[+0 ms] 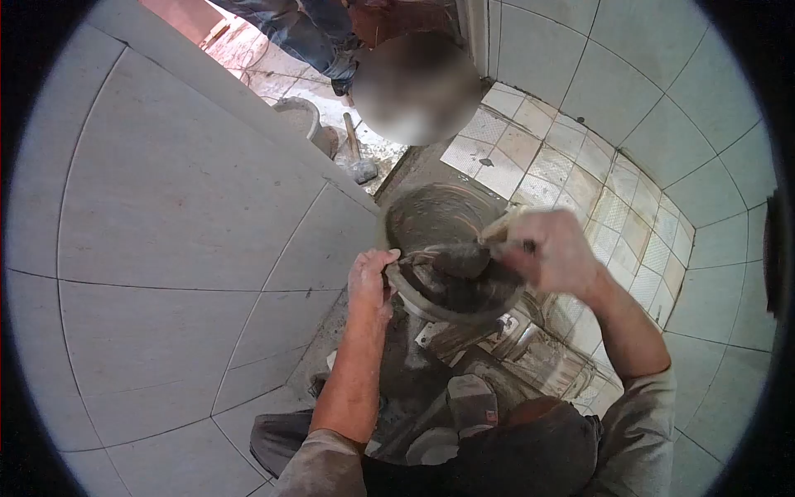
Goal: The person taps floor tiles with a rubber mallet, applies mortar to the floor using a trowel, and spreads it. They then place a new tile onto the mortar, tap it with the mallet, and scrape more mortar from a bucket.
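Note:
A round grey bucket (418, 307), its inside smeared with wet mortar (468, 295), stands between my arms. My left hand (372, 277) is closed on its left rim, thumb over the edge. My right hand (553, 253) is wrapped round the handle of a trowel, somewhat blurred. The mortar-coated trowel blade (462, 260) reaches left into the bucket, above the mortar. The handle is mostly hidden in my fist.
Pale tiled walls (182, 182) rise on both sides. Small patterned tiles (546, 178) cover the floor at right. Beyond the doorway lie a mallet (359, 166) and another bucket (313, 121), near a person in jeans (302, 33). My shoe (472, 402) is below the bucket.

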{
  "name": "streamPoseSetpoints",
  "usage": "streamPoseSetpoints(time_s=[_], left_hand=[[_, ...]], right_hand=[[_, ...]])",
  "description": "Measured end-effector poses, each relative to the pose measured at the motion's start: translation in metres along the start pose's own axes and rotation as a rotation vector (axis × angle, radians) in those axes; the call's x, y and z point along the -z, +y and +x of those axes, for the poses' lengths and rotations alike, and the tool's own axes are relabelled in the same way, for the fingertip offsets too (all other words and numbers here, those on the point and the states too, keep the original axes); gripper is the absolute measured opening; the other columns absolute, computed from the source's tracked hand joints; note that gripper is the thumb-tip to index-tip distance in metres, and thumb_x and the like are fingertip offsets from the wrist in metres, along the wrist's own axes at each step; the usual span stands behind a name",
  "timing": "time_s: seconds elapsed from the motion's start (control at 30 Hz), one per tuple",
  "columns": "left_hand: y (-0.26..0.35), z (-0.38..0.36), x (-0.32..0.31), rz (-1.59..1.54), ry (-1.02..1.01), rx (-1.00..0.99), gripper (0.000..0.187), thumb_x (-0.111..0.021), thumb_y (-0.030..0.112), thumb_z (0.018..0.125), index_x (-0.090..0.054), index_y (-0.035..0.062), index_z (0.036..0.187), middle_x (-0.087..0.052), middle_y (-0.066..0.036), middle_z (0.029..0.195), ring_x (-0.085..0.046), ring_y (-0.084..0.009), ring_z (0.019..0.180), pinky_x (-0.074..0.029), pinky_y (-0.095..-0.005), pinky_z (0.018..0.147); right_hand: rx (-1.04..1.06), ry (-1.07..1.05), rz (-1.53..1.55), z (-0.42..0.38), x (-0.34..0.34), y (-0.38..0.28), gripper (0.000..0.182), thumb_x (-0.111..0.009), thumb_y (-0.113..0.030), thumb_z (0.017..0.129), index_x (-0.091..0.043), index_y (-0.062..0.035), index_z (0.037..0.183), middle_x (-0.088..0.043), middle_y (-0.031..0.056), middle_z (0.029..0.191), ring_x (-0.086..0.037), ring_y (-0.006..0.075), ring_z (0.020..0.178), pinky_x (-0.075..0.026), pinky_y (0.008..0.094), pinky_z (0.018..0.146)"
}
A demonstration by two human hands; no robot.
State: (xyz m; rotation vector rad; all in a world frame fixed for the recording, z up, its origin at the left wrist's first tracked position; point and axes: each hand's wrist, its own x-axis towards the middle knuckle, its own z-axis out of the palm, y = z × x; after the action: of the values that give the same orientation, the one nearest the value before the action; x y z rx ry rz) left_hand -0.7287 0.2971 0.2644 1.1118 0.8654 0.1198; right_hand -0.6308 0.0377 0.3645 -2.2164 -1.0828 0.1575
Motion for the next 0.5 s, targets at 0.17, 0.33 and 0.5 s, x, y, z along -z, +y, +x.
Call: streamPoseSetpoints(time_s=[0.17,0.33,0.5], left_hand=[[-0.005,0.010,0.010,-0.042,0.026,0.014,0.020,-0.068,0.019,0.081,-0.057,0.0081,0.093,-0.057,-0.003,0.083,-0.056,-0.0153,0.080,-0.045,-0.0351,0.068],[0.007,0.000,0.047,-0.051,0.197,-0.091,0.022,-0.066,0.024,0.086,-0.057,0.0075,0.098,-0.057,-0.004,0.086,-0.058,-0.0168,0.078,-0.047,-0.0325,0.068],[-0.013,-0.017,0.128,-0.101,0.283,-0.049,0.023,-0.062,0.026,0.088,-0.057,0.0077,0.101,-0.056,-0.004,0.086,-0.057,-0.0165,0.074,-0.048,-0.0324,0.066]], right_hand=[[0.055,0.095,-0.057,0.055,0.017,-0.011,0.027,-0.064,-0.029,0.071,-0.059,-0.0040,0.062,-0.055,0.0155,0.059,-0.057,0.0350,0.056,-0.045,0.0434,0.055],[-0.011,0.104,-0.151,0.088,0.016,-0.021,0.023,-0.064,-0.022,0.070,-0.059,-0.0001,0.065,-0.057,0.0204,0.062,-0.056,0.0400,0.061,-0.047,0.0452,0.059],[-0.098,0.043,-0.178,0.089,0.014,-0.011,0.024,-0.068,-0.020,0.073,-0.060,0.0006,0.065,-0.052,0.0156,0.056,-0.050,0.0289,0.052,-0.042,0.0396,0.053]])
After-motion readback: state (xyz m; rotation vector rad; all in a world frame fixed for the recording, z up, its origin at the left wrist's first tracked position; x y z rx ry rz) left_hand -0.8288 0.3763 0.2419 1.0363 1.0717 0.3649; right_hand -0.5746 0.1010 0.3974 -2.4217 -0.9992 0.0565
